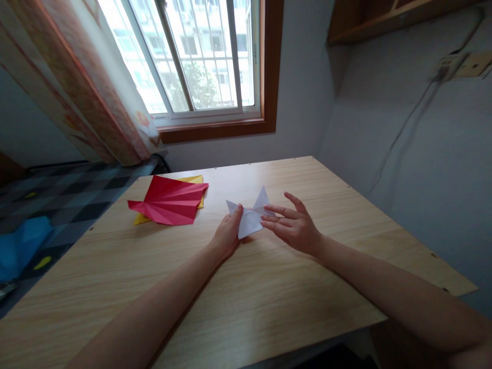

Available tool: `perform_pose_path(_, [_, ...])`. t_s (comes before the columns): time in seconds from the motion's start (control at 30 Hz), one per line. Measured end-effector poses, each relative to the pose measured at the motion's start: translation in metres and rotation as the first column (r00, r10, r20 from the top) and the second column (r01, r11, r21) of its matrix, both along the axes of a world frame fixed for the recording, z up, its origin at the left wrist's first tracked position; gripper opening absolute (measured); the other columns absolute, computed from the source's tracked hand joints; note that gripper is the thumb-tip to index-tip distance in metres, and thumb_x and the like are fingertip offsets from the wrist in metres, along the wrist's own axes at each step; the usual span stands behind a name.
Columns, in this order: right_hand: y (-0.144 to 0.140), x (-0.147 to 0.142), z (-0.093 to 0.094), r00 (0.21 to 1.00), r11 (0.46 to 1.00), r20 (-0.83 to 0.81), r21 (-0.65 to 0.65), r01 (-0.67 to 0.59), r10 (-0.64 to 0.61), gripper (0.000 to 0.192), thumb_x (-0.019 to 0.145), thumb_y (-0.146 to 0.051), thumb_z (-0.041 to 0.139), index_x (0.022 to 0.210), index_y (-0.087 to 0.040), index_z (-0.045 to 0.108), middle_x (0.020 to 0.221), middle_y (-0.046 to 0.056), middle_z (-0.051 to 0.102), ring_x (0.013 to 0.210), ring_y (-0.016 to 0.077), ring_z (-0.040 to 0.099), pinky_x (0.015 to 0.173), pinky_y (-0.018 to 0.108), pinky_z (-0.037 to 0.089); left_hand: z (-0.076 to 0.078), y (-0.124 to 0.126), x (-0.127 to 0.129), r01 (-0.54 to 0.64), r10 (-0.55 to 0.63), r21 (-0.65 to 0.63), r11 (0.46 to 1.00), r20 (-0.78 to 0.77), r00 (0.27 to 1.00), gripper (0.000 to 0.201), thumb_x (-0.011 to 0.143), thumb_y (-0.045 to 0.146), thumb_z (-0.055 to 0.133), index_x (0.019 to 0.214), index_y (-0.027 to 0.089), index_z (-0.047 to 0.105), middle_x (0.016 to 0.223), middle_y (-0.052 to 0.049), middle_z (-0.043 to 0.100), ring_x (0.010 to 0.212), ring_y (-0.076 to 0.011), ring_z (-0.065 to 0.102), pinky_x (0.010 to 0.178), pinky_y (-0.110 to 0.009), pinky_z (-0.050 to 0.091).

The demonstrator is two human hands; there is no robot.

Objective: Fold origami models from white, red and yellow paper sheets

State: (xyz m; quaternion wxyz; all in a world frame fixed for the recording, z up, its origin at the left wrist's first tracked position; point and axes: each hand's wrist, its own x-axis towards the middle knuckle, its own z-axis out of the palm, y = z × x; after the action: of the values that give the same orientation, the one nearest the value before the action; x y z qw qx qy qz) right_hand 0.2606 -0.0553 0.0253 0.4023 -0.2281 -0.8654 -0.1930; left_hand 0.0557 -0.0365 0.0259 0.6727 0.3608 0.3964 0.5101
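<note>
A small piece of folded white paper (pixel 250 223) with pointed corners is held above the middle of the wooden table. My left hand (pixel 229 231) grips its left side, thumb on top and the other fingers hidden underneath. On the other side, my right hand (pixel 294 225) has its fingers apart, with the index and middle fingertips touching the paper's right flap. One finger of that hand is raised off the paper. A pleated red paper (pixel 172 202) lies to the left on the table, partly covering a yellow paper (pixel 198 179).
The wooden table (pixel 215 312) reaches toward a window (pixel 207 61) and a wall on the right. At the left, a blue object (pixel 25 243) rests on a checked cloth (pixel 88 187) beside the curtain (pixel 88 92). A cable (pixel 400 130) hangs from a wall socket (pixel 448 66).
</note>
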Motion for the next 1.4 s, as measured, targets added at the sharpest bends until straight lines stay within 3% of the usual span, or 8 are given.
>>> perform_pose_path(0.23, [0.004,0.0,0.0,0.999,0.999,-0.024,0.003,-0.034,0.034,0.027,0.093,-0.013,0.059,0.111,-0.031,0.07,0.104,-0.004,0.077,0.118,0.0172,0.064,0.121,0.05,0.023,-0.004,-0.001,-0.003,0.075,-0.075,0.049,0.996,-0.015,0.997,0.043,0.062,0.032,0.088,0.094,0.008,0.073,0.093,-0.013,0.077,0.076,-0.0187,0.07,0.073,-0.027,0.055])
perform_pose_path(0.47, [-0.002,-0.002,0.001,0.999,1.0,0.037,-0.018,0.011,-0.011,0.04,0.091,-0.03,0.062,0.131,-0.03,0.058,0.138,0.004,0.06,0.134,0.0232,0.048,0.12,0.049,0.025,-0.003,-0.003,-0.001,0.016,-0.014,0.095,0.995,-0.023,1.0,0.044,0.062,0.033,0.088,0.096,0.009,0.075,0.098,-0.013,0.077,0.08,-0.0205,0.07,0.077,-0.03,0.054])
perform_pose_path(0.67, [0.001,-0.004,-0.004,0.973,0.967,-0.147,-0.213,0.143,-0.176,0.074,0.09,-0.041,0.059,0.153,-0.023,0.025,0.146,0.015,0.047,0.135,0.0305,0.043,0.112,0.051,0.035,-0.003,-0.005,0.0,-0.012,0.017,0.104,0.995,-0.049,0.999,0.042,0.062,0.034,0.089,0.091,0.008,0.075,0.091,-0.013,0.077,0.078,-0.0213,0.07,0.077,-0.031,0.054])
perform_pose_path(0.8, [0.006,-0.002,-0.009,0.944,0.908,-0.216,-0.393,0.148,-0.248,0.086,0.085,-0.049,0.064,0.154,-0.022,0.021,0.137,0.015,0.055,0.126,0.0329,0.051,0.106,0.053,0.039,-0.006,-0.004,0.001,0.0,0.002,0.099,0.995,-0.019,1.0,0.039,0.06,0.033,0.09,0.087,0.008,0.074,0.085,-0.011,0.077,0.073,-0.0195,0.068,0.074,-0.03,0.054])
perform_pose_path(0.9, [0.009,-0.002,-0.013,0.935,0.834,-0.246,-0.545,0.084,-0.255,0.069,0.085,-0.05,0.065,0.144,-0.021,0.042,0.121,0.012,0.065,0.116,0.0309,0.057,0.101,0.051,0.042,-0.007,-0.003,0.0,0.022,-0.022,0.09,0.996,-0.005,1.0,0.039,0.059,0.032,0.09,0.086,0.009,0.075,0.084,-0.011,0.077,0.073,-0.019,0.068,0.073,-0.029,0.053])
perform_pose_path(1.03, [0.012,-0.003,-0.015,0.954,0.747,-0.242,-0.664,-0.029,-0.179,0.032,0.09,-0.049,0.061,0.104,-0.022,0.071,0.109,0.009,0.069,0.112,0.0284,0.059,0.098,0.047,0.043,-0.005,-0.004,0.0,0.039,-0.039,0.089,0.995,-0.002,0.999,0.039,0.057,0.032,0.091,0.084,0.009,0.075,0.084,-0.01,0.076,0.072,-0.0183,0.067,0.073,-0.028,0.053])
perform_pose_path(1.27, [0.011,-0.004,-0.009,0.95,0.741,-0.305,-0.652,-0.161,-0.062,0.03,0.094,-0.04,0.058,0.077,-0.022,0.073,0.099,0.007,0.071,0.103,0.023,0.062,0.093,0.04,0.045,-0.006,-0.004,0.0,0.048,-0.047,0.072,0.996,-0.008,0.999,0.039,0.055,0.033,0.092,0.081,0.009,0.075,0.079,-0.008,0.076,0.069,-0.0172,0.066,0.069,-0.028,0.052])
perform_pose_path(1.4, [0.01,-0.006,-0.01,0.949,0.75,-0.313,-0.638,-0.174,-0.046,0.031,0.095,-0.037,0.056,0.074,-0.021,0.07,0.098,0.008,0.071,0.101,0.0229,0.062,0.091,0.039,0.045,-0.005,-0.002,0.0,0.043,-0.043,0.066,0.997,-0.01,0.999,0.039,0.054,0.032,0.092,0.081,0.009,0.075,0.08,-0.009,0.076,0.07,-0.0174,0.067,0.07,-0.027,0.052])
